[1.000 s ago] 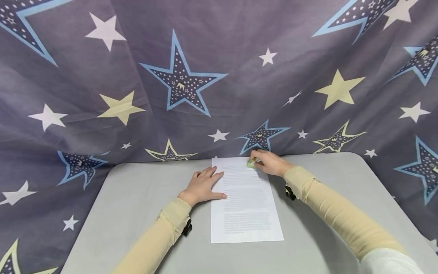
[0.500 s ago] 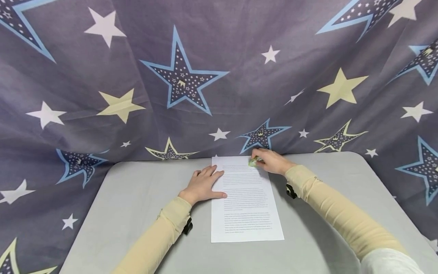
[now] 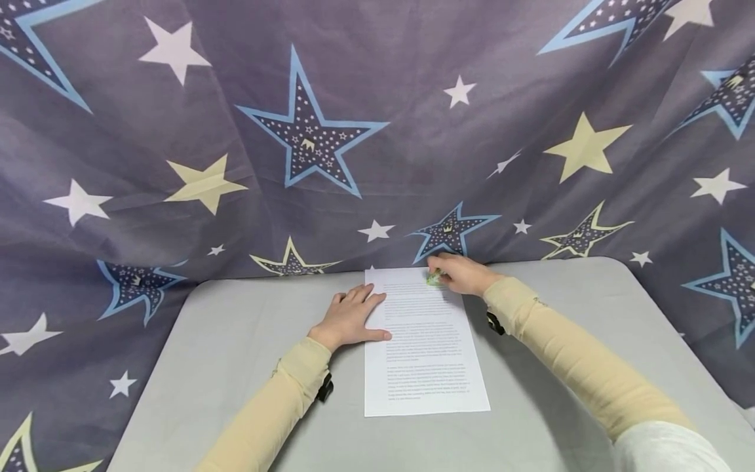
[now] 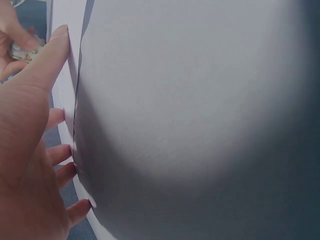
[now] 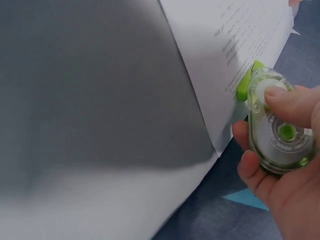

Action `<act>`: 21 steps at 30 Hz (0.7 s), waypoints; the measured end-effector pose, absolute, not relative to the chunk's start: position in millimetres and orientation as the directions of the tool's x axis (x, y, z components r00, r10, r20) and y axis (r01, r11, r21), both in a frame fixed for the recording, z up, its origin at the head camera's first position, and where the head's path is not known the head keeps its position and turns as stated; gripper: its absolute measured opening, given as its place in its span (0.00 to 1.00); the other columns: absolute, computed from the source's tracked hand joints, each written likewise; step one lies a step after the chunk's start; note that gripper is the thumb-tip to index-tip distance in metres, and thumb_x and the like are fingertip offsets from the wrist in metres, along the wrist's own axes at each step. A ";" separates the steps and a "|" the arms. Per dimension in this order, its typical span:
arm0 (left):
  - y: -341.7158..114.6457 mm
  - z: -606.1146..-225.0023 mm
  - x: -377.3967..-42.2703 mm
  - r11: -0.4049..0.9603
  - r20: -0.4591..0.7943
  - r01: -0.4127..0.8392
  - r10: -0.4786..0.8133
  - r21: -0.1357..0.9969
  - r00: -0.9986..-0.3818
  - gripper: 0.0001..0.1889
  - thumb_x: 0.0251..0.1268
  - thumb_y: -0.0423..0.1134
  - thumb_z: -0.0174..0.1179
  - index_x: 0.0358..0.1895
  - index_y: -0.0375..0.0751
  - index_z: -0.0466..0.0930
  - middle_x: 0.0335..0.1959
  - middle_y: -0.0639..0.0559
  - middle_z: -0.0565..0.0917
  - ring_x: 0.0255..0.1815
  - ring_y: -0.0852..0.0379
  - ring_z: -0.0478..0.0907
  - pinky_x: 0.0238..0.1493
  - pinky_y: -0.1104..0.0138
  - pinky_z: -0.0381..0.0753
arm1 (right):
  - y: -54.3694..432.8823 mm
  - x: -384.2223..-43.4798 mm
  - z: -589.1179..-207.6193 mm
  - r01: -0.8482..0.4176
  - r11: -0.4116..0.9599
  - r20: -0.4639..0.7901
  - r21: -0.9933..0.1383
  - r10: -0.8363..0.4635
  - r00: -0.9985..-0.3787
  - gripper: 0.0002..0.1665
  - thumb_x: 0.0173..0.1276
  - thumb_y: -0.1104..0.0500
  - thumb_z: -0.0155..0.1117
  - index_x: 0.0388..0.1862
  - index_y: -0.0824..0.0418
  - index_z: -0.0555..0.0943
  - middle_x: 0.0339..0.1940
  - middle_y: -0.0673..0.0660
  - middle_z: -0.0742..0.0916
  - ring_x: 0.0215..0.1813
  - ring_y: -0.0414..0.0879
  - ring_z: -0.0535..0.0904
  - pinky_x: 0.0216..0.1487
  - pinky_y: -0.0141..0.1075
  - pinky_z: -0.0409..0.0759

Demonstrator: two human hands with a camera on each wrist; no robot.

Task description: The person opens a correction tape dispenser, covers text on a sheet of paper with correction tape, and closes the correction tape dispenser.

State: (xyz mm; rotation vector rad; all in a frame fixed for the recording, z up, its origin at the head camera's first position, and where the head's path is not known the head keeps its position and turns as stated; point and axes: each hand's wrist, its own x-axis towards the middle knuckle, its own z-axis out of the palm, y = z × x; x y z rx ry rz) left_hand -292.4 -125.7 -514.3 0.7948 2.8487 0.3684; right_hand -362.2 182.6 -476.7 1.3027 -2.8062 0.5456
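Note:
A printed sheet of white paper (image 3: pixel 427 347) lies flat on the table, its top close to the far edge. My left hand (image 3: pixel 348 319) rests on the sheet's left side with fingers spread, and the left wrist view shows its fingertips (image 4: pixel 62 150) along the paper's edge. At the upper right of the text, my right hand (image 3: pixel 466 274) grips a correction tape dispenser (image 5: pixel 272 142). The dispenser has a clear body, a white wheel with a green hub, and a bright green cap (image 5: pixel 245 85). Its tip overlaps the lines of print and is hidden from view.
The pale grey table (image 3: pixel 259 367) extends on both sides of the sheet. A dark curtain (image 3: pixel 330 216) patterned with stars hangs right behind the far edge. A black wrist strap (image 3: pixel 325 388) shows under the left sleeve, another (image 3: pixel 495 324) under the right.
My right hand, holding the correction tape dispenser, has shifted very slightly along the top lines of print. The left hand and the sheet keep their places; the head view has tilted a little.

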 end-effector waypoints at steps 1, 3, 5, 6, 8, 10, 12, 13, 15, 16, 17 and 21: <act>-126.1 -516.0 -292.7 0.826 -0.085 0.489 0.529 0.281 -0.844 0.49 0.59 0.70 0.67 0.79 0.48 0.65 0.82 0.38 0.60 0.82 0.38 0.56 0.72 0.39 0.60 | 181.6 -362.1 -475.7 -0.741 0.601 0.132 -0.299 -0.743 -0.656 0.14 0.65 0.78 0.60 0.40 0.61 0.75 0.36 0.58 0.82 0.33 0.47 0.71 0.35 0.40 0.74; -126.9 -519.3 -293.3 0.821 -0.078 0.494 0.534 0.284 -0.842 0.49 0.59 0.71 0.67 0.79 0.48 0.66 0.81 0.37 0.60 0.81 0.38 0.57 0.71 0.38 0.60 | 179.7 -361.9 -473.7 -0.739 0.613 0.105 -0.279 -0.746 -0.658 0.14 0.65 0.78 0.59 0.39 0.61 0.74 0.35 0.57 0.80 0.32 0.47 0.70 0.35 0.39 0.72; -127.2 -521.6 -293.8 0.819 -0.066 0.498 0.536 0.286 -0.842 0.49 0.58 0.71 0.68 0.79 0.48 0.66 0.81 0.37 0.61 0.81 0.38 0.57 0.71 0.38 0.60 | 178.6 -361.6 -472.2 -0.739 0.619 0.080 -0.265 -0.750 -0.657 0.14 0.65 0.79 0.59 0.39 0.61 0.75 0.35 0.57 0.80 0.32 0.47 0.70 0.35 0.39 0.72; -126.8 -520.7 -293.6 0.816 -0.053 0.500 0.536 0.289 -0.843 0.49 0.57 0.70 0.69 0.78 0.48 0.68 0.80 0.37 0.62 0.80 0.37 0.59 0.70 0.38 0.61 | 178.1 -361.4 -471.2 -0.739 0.624 0.075 -0.256 -0.749 -0.658 0.14 0.65 0.79 0.59 0.39 0.61 0.75 0.36 0.57 0.80 0.33 0.47 0.70 0.35 0.39 0.72; -125.9 -518.8 -293.4 0.815 -0.040 0.501 0.534 0.293 -0.845 0.49 0.56 0.69 0.70 0.77 0.47 0.69 0.79 0.37 0.64 0.80 0.37 0.60 0.69 0.38 0.62 | 177.8 -362.0 -470.4 -0.745 0.623 0.075 -0.238 -0.753 -0.653 0.15 0.65 0.79 0.60 0.40 0.61 0.76 0.36 0.57 0.81 0.33 0.47 0.71 0.36 0.39 0.74; -124.5 -514.8 -292.7 0.818 -0.042 0.496 0.529 0.291 -0.848 0.48 0.55 0.69 0.71 0.76 0.47 0.70 0.79 0.37 0.64 0.79 0.37 0.60 0.69 0.38 0.63 | 177.7 -363.2 -470.2 -0.754 0.618 0.078 -0.224 -0.760 -0.646 0.15 0.65 0.79 0.60 0.40 0.60 0.76 0.37 0.57 0.81 0.33 0.47 0.72 0.36 0.39 0.75; -122.9 -510.1 -291.8 0.824 -0.052 0.490 0.523 0.285 -0.851 0.48 0.55 0.68 0.72 0.76 0.48 0.70 0.79 0.37 0.64 0.79 0.37 0.60 0.68 0.39 0.64 | 177.7 -364.1 -469.4 -0.763 0.613 0.089 -0.205 -0.765 -0.638 0.15 0.65 0.79 0.60 0.40 0.60 0.76 0.36 0.56 0.81 0.34 0.47 0.72 0.37 0.40 0.76; -122.6 -509.0 -291.3 0.826 -0.058 0.487 0.522 0.282 -0.851 0.48 0.55 0.68 0.72 0.76 0.48 0.70 0.79 0.37 0.64 0.80 0.38 0.60 0.68 0.39 0.63 | 177.6 -364.4 -469.4 -0.770 0.607 0.094 -0.197 -0.770 -0.632 0.15 0.64 0.79 0.60 0.40 0.60 0.76 0.36 0.57 0.81 0.34 0.47 0.73 0.37 0.40 0.77; -122.0 -506.6 -290.3 0.829 -0.062 0.485 0.520 0.279 -0.852 0.48 0.56 0.68 0.72 0.76 0.48 0.70 0.79 0.37 0.64 0.80 0.38 0.60 0.68 0.39 0.64 | 177.3 -364.4 -468.7 -0.778 0.599 0.105 -0.187 -0.775 -0.623 0.14 0.64 0.78 0.60 0.39 0.60 0.76 0.35 0.56 0.80 0.34 0.48 0.73 0.37 0.41 0.77; -122.1 -507.6 -290.6 0.827 -0.059 0.487 0.521 0.280 -0.851 0.48 0.56 0.68 0.72 0.76 0.48 0.70 0.79 0.37 0.64 0.79 0.38 0.60 0.68 0.39 0.64 | 177.2 -364.3 -468.4 -0.781 0.596 0.107 -0.184 -0.778 -0.619 0.14 0.64 0.78 0.60 0.39 0.60 0.76 0.35 0.57 0.80 0.34 0.48 0.73 0.37 0.42 0.77; -121.9 -506.7 -290.4 0.828 -0.057 0.488 0.521 0.278 -0.852 0.48 0.56 0.68 0.72 0.76 0.48 0.70 0.79 0.37 0.65 0.79 0.38 0.61 0.68 0.39 0.64 | 177.2 -364.1 -468.4 -0.783 0.595 0.109 -0.180 -0.780 -0.617 0.14 0.64 0.78 0.59 0.39 0.61 0.76 0.34 0.57 0.80 0.34 0.49 0.73 0.37 0.43 0.77; -122.7 -509.8 -291.6 0.824 -0.049 0.490 0.523 0.283 -0.851 0.48 0.55 0.67 0.72 0.76 0.46 0.70 0.78 0.36 0.65 0.79 0.37 0.61 0.68 0.39 0.64 | 176.5 -364.3 -470.7 -0.785 0.599 0.113 -0.159 -0.779 -0.617 0.14 0.62 0.78 0.61 0.38 0.60 0.75 0.33 0.55 0.78 0.35 0.50 0.74 0.37 0.44 0.77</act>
